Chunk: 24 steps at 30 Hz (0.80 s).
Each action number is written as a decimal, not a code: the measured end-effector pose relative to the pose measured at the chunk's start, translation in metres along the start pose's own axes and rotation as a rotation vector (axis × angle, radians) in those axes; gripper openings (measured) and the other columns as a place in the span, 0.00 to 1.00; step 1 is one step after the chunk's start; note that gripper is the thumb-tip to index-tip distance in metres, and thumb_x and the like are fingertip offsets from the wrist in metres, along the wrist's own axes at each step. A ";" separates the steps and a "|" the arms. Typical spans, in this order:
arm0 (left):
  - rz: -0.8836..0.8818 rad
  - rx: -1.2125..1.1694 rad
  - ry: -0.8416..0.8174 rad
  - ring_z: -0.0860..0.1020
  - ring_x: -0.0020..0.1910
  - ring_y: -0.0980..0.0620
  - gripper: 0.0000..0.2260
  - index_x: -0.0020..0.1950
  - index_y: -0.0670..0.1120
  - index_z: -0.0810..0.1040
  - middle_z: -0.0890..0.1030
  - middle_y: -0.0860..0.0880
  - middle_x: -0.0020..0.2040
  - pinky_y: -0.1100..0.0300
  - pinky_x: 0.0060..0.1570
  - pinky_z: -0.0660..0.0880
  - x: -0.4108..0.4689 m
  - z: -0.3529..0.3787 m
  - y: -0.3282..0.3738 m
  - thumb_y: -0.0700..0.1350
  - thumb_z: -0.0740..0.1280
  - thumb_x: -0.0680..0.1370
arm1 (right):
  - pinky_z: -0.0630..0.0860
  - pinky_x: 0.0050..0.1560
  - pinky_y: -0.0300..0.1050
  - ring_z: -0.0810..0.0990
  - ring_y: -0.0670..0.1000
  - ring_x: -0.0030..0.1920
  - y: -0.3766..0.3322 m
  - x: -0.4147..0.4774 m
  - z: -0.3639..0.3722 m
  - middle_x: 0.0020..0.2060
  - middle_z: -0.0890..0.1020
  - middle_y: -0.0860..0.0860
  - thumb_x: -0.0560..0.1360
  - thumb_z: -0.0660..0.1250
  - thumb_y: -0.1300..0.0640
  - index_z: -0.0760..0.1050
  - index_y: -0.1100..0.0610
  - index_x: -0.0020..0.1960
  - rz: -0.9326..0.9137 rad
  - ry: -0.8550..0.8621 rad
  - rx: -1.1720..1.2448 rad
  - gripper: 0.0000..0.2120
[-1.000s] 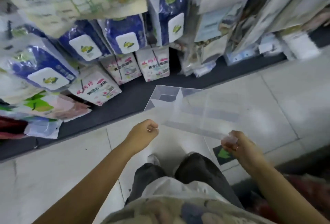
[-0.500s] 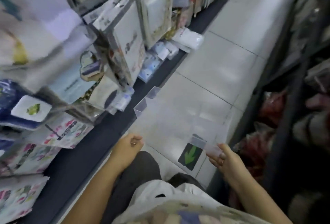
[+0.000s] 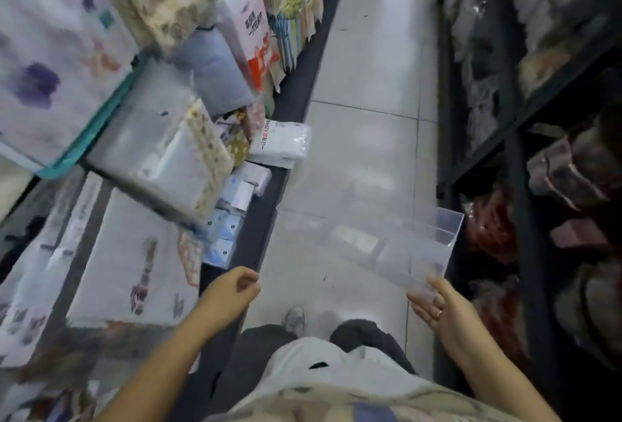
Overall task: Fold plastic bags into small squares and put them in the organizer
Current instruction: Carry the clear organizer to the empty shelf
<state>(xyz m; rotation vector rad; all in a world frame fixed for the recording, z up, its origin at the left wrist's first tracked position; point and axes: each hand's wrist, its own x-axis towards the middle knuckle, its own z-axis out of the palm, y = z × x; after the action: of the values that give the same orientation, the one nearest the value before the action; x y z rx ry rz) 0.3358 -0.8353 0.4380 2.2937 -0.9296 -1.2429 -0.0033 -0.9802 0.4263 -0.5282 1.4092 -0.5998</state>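
A person stands in a narrow shop aisle, seen from above, looking down at their own arms. The clear organizer (image 3: 404,243), a see-through box with dividers inside, is held in the air over the pale tiled floor (image 3: 367,139), towards the right side of the aisle. Its far right corner reaches the foot of the dark shelf rack (image 3: 515,152) on the right.

The two hands are well apart. The right hand (image 3: 441,304) pinches the near right corner of the organizer, thumb on top and fingers beneath it. A ring (image 3: 439,313) shows on one finger. The left hand (image 3: 229,292) is out in front at the left edge of the floor, with its fingers curled inward. The organizer's left side is too clear to make out, so it cannot be told whether this hand grips it or holds nothing.

On the left, shelves (image 3: 161,159) are crowded with packaged soft goods in clear wrappers, many of them blurred. A white packet (image 3: 282,142) with printed text lies on the lowest ledge, just beside the floor's left edge. The rack on the right holds dark and reddish bundles in plastic.

At the bottom, dark trousers (image 3: 266,344) and a patterned shirt (image 3: 319,398) show, with one grey shoe (image 3: 294,319) on the floor between the arms.
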 end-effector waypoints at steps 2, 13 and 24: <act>0.036 0.061 -0.025 0.79 0.52 0.50 0.07 0.55 0.45 0.78 0.81 0.49 0.51 0.56 0.56 0.74 0.051 -0.029 0.040 0.41 0.68 0.77 | 0.77 0.47 0.46 0.84 0.57 0.51 -0.029 0.016 0.013 0.61 0.75 0.63 0.73 0.69 0.52 0.67 0.63 0.69 0.001 0.013 0.046 0.28; 0.127 -0.036 -0.040 0.78 0.54 0.51 0.07 0.55 0.48 0.78 0.81 0.49 0.53 0.54 0.59 0.73 0.324 -0.072 0.278 0.43 0.67 0.78 | 0.73 0.57 0.52 0.80 0.62 0.54 -0.221 0.202 0.054 0.56 0.79 0.68 0.78 0.63 0.57 0.71 0.66 0.61 0.003 0.173 0.154 0.16; 0.012 -0.171 -0.011 0.78 0.49 0.56 0.05 0.51 0.51 0.78 0.80 0.52 0.49 0.61 0.47 0.73 0.542 -0.113 0.448 0.42 0.68 0.77 | 0.77 0.48 0.45 0.82 0.57 0.53 -0.491 0.451 0.151 0.61 0.77 0.62 0.76 0.67 0.52 0.68 0.63 0.68 0.003 0.024 0.039 0.25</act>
<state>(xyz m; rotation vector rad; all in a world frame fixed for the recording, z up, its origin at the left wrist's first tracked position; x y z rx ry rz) 0.4765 -1.5333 0.4411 2.1478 -0.8070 -1.2792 0.1394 -1.6489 0.4316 -0.4891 1.4174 -0.6321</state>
